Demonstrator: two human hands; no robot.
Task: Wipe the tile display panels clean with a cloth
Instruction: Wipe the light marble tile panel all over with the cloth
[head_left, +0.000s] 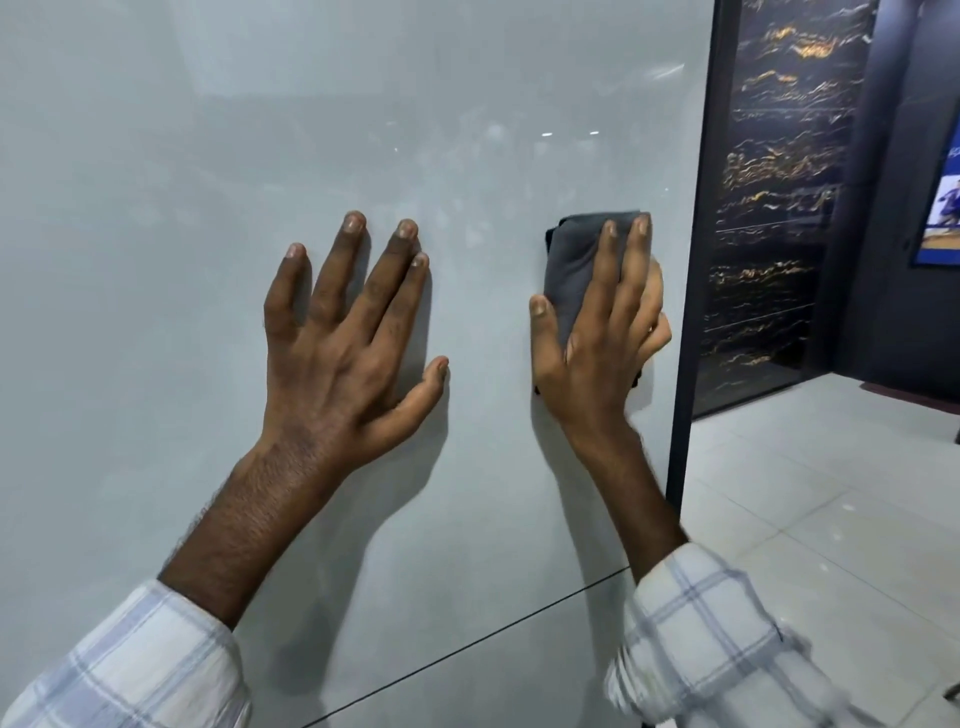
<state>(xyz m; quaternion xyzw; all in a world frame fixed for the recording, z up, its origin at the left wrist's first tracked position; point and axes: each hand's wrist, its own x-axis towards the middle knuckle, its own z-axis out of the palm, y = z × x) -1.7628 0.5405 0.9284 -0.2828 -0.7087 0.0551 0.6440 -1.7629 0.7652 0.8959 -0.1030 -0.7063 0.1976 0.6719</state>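
The cloth (571, 270) sits on the grey panel (363, 130) near its right edge, under the right hand (597, 353): two fingers straight together, outer ones curled round it. The left hand (343, 353) lies flat beside, fingers spread.

The right hand (597, 332) covers most of the folded grey cloth (569, 270); the right sleeve (701, 649) is blurred; the wall screen (943, 208) is cut by the right edge; the grey tile panel (363, 130) runs past top and left
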